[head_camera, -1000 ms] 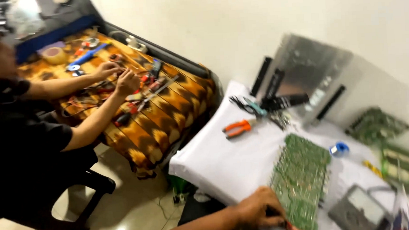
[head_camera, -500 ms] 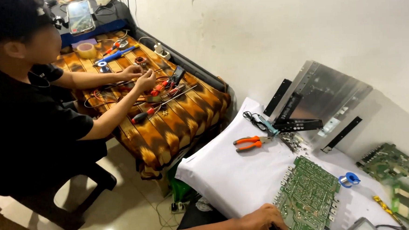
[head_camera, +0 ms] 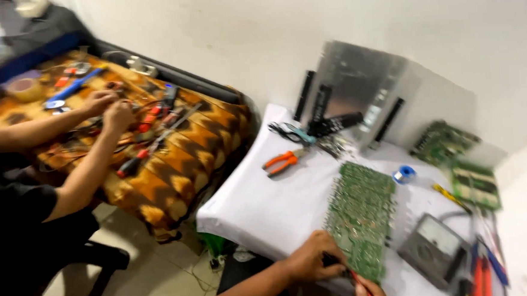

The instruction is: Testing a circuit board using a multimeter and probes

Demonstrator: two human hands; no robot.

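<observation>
Hands meet at the near edge of a green circuit board (head_camera: 363, 212) on the white-covered bench (head_camera: 266, 205): left hand (head_camera: 310, 258) curled around a dark tool, right hand (head_camera: 370, 292) pinching a red-handled one. Since half a second ago the view has swung right, cropping the co-worker (head_camera: 31, 196) at the patterned bench, far left. Orange pliers (head_camera: 283, 161) lie beyond.

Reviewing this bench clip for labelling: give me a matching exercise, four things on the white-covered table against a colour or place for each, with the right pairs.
Things:
1. pliers
2. large circuit board
3. solder spool
4. analog meter

Descriptions:
A. blue, beside the board's far right corner
B. grey case, at the near right of the table
C. orange handles, lying left of the board
D. green, under the left hand

Pairs: 1-C, 2-D, 3-A, 4-B
</observation>
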